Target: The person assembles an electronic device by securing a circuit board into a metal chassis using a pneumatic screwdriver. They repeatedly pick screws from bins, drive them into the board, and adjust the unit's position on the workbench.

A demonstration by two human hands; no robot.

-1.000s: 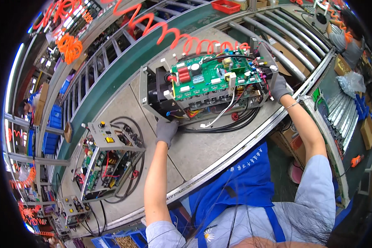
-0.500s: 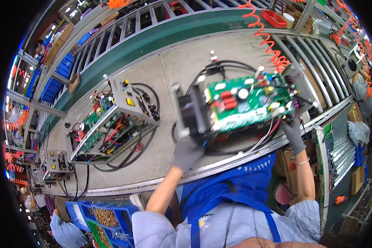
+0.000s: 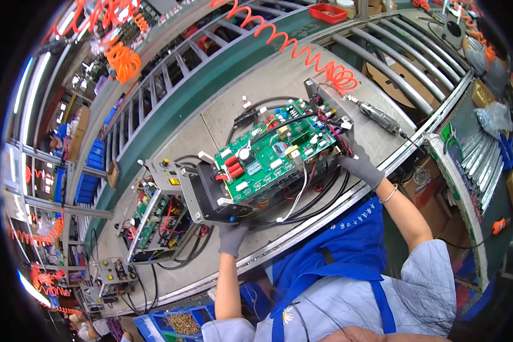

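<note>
Lying on the grey workbench (image 3: 376, 94) is an open machine chassis with a large green circuit board (image 3: 273, 149) on top. Red and white components and a white connector cable sit on the board. My left hand (image 3: 232, 238), in a grey glove, grips the lower corner of the chassis's black end with the metal bracket (image 3: 196, 196); its fingertips are partly hidden beneath. At the opposite end, my gloved right hand (image 3: 362, 167) holds the chassis by its end panel, close to a bundle of wires. Black cables (image 3: 325, 199) loop around the unit.
A second open unit with a grey control panel (image 3: 174, 178) stands close on the left, another unit (image 3: 111, 276) farther down. A grey power driver (image 3: 379, 118) lies at right beside an orange coiled hose (image 3: 342, 78). Metal rollers (image 3: 393, 71) continue the bench. Blue bins (image 3: 171, 322) hold screws.
Both hands have shifted the chassis leftward and turned it, bringing its black end close against the neighbouring unit. The power driver now shows on the right. My view has also swung round.
</note>
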